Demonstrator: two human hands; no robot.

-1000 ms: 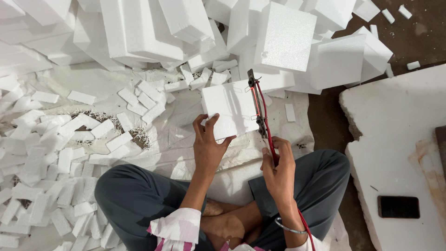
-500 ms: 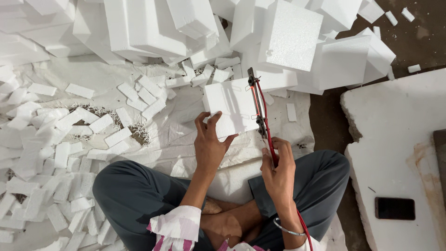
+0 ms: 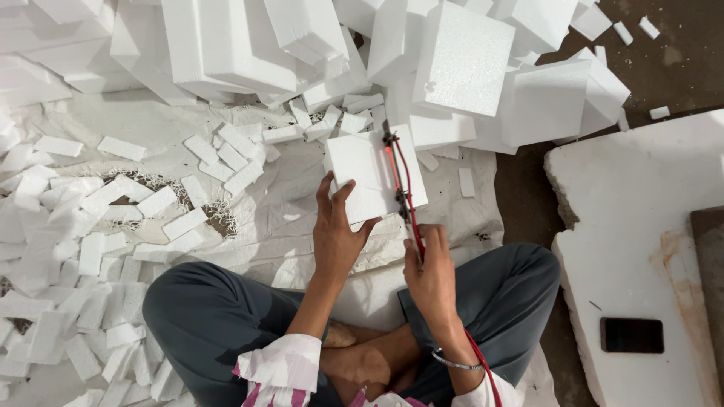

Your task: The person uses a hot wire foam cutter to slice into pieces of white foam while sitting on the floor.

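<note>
Our left hand presses spread fingers on the foam block, which lies at twelve o'clock from it. Our right hand grips the red cutter crossing the block's right edge.

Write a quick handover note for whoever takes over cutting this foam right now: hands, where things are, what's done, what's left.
Left hand: fingers spread on the white foam slab, steadying it on the sheet.
Right hand: grips the red-wired cutter, which lies across the slab's right part.
Done: many small cut strips lie to the left.
Left: this slab is not yet cut through; big foam blocks are stacked beyond.
</note>
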